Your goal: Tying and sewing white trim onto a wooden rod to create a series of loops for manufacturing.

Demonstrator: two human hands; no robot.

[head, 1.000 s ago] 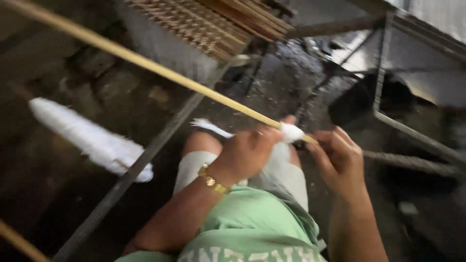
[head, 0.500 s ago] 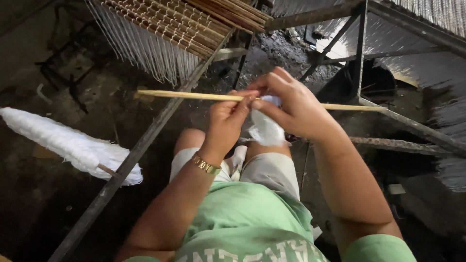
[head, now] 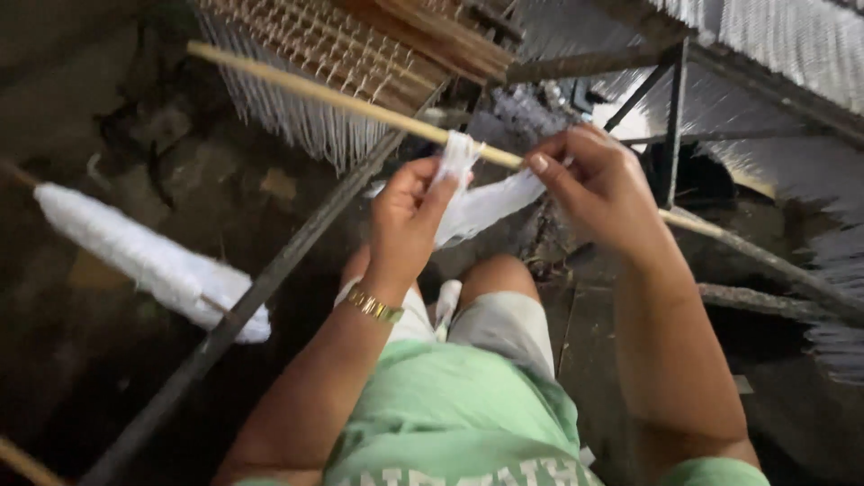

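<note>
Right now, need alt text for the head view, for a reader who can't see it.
Seen from above, a seated person's left hand and right hand hold a strip of white material looped on a long pale stick. Left of the knees, a stick wound thick with white fibre lies by a dark metal bar.

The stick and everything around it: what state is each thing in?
Wooden stick: slanted, held in both hands.
White strip: looped over the stick, end hanging loose.
Left hand: fingers pinching the strip.
Right hand: gripping the stick.
Wound white bundle: lying aside, untouched.
</note>
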